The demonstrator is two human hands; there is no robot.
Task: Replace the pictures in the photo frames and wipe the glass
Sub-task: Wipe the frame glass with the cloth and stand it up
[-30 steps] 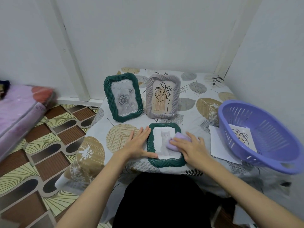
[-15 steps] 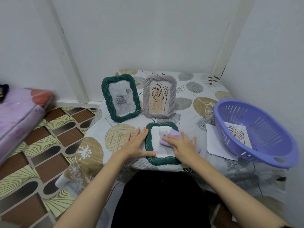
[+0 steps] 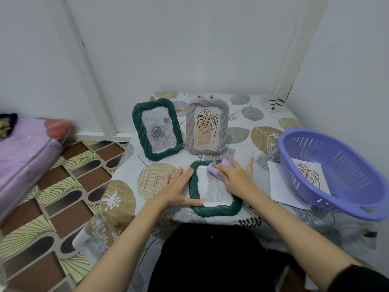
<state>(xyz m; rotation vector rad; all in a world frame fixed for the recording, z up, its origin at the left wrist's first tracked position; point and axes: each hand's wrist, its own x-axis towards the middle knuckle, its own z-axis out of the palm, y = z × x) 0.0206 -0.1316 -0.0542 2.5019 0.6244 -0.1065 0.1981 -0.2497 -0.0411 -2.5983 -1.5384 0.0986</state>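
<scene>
Wiping is in hand: the right hand [image 3: 235, 178], fingers flat, presses a lilac cloth [image 3: 216, 168] on the flat green frame [image 3: 194, 186] (near counter edge), left hand [image 3: 179, 188] spread steadying it; next, probably stand it upright.

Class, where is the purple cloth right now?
In the head view, the purple cloth lies under the right hand, on the upper right of the flat green frame, near the table's front edge.

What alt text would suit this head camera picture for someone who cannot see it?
A person's right hand presses a lilac cloth on a flat green frame, steadied by the left hand. Two framed pictures stand behind; a purple basket sits right.
</scene>
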